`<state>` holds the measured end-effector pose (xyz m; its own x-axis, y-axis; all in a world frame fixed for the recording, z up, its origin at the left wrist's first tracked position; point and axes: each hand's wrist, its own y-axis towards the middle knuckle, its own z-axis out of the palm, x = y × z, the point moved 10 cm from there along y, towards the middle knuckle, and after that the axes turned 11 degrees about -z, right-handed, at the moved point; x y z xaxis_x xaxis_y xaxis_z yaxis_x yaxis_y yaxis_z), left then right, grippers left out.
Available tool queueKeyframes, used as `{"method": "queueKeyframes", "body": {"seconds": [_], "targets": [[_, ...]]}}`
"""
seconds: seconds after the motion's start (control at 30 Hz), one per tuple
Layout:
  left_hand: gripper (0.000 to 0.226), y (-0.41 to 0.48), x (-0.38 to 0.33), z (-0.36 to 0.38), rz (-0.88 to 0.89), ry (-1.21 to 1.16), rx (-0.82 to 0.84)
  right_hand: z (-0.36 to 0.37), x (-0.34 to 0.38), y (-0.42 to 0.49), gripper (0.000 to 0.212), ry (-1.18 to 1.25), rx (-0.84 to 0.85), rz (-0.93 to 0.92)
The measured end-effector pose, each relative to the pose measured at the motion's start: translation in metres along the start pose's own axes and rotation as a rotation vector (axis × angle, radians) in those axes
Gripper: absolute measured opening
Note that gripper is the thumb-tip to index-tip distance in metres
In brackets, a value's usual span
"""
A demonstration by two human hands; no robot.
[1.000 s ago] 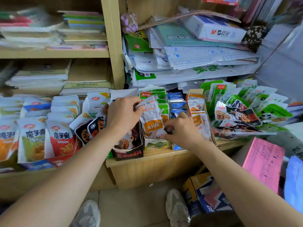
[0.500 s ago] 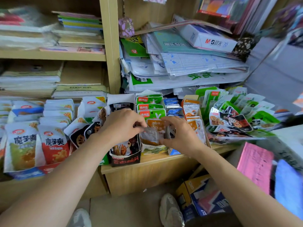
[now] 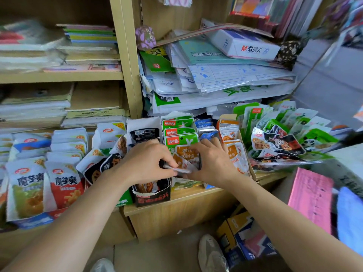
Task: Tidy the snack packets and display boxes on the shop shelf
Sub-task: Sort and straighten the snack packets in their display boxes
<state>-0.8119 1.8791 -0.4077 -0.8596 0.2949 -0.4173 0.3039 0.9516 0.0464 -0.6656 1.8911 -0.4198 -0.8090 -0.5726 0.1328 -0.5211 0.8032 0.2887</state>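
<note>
Both hands meet over a row of orange-and-white fish snack packets (image 3: 185, 154) at the shelf's middle. My left hand (image 3: 146, 160) pinches the lower edge of the front packet. My right hand (image 3: 213, 162) grips the same packets from the right side. In front of my left hand stands a dark red display box (image 3: 152, 197) with a torn rim. Green packets (image 3: 179, 132) stand in a row behind the orange ones. An open cardboard box (image 3: 246, 156) of orange packets sits just right of my right hand.
Large white, red and green packets (image 3: 47, 185) lie at the left. Green and black panda packets (image 3: 284, 138) fan out on the right. Stacked paper and envelopes (image 3: 216, 75) fill the shelf above. A pink pad (image 3: 312, 197) and a blue-yellow box (image 3: 243, 238) sit low right.
The orange packet that my hands held up has gone down into its row. Both hands have come closer together, and the view has shifted slightly up.
</note>
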Motion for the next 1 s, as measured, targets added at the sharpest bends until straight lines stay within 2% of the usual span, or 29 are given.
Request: {"method": "queueKeyframes", "body": {"seconds": [0.13,0.3,0.4,0.5,0.6,0.7,0.77,0.9,1.0], "targets": [[0.026,-0.002,0.002,0.003,-0.003,-0.001,0.045,0.002,-0.004,-0.001,0.093,-0.029,-0.006,0.023],[0.031,-0.004,0.003,0.002,-0.002,-0.032,0.038,-0.011,-0.006,-0.002,0.056,0.077,-0.144,-0.009],[0.026,-0.004,0.004,0.000,-0.014,-0.057,0.022,-0.005,0.006,-0.003,0.048,0.234,-0.086,-0.048],[0.027,-0.004,0.003,-0.002,-0.022,-0.031,-0.035,-0.001,0.008,-0.003,0.047,0.306,-0.008,-0.024],[0.030,-0.003,0.002,-0.008,-0.039,-0.021,-0.130,0.001,0.009,-0.002,0.025,0.329,-0.003,-0.027],[0.024,-0.001,0.002,-0.017,-0.065,-0.083,-0.230,0.003,0.000,-0.005,0.017,0.416,-0.018,0.042],[0.027,0.001,0.003,-0.023,-0.100,-0.126,-0.284,-0.005,-0.011,-0.008,0.017,0.547,-0.086,0.127],[0.050,0.005,0.001,-0.025,-0.128,-0.228,-0.317,-0.043,-0.037,-0.018,0.019,0.831,-0.339,0.274],[0.048,0.008,-0.005,-0.016,-0.116,-0.138,-0.300,-0.070,-0.055,-0.031,0.017,0.909,-0.478,0.309]]}}
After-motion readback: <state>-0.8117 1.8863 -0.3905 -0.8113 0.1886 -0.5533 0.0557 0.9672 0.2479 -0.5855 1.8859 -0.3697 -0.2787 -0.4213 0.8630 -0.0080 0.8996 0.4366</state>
